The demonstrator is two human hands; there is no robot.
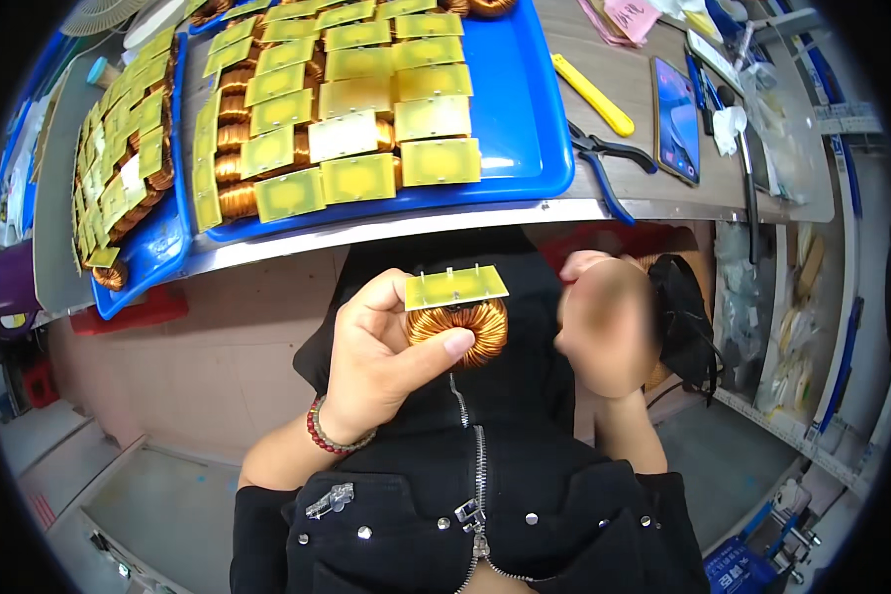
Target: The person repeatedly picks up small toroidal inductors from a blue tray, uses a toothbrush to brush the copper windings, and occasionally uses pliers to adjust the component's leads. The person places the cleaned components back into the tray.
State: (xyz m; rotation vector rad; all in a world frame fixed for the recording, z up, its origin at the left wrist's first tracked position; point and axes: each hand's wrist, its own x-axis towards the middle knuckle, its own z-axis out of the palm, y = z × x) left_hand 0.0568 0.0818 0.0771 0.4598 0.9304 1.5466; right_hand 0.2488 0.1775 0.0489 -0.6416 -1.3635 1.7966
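In front of my chest, my left hand grips a toroidal copper coil between the thumb and fingers. On top of the coil lies a yellow-green board, with short metal pins standing up from it. My right hand is raised to the right of the coil, apart from it. A blurred patch covers much of that hand, so how its fingers lie and whether anything is in them is hidden.
A blue tray on the table carries rows of similar board-topped coils; a second blue tray stands left. To the right lie a yellow-handled tool, pliers and a phone. The table's front edge runs beyond my hands.
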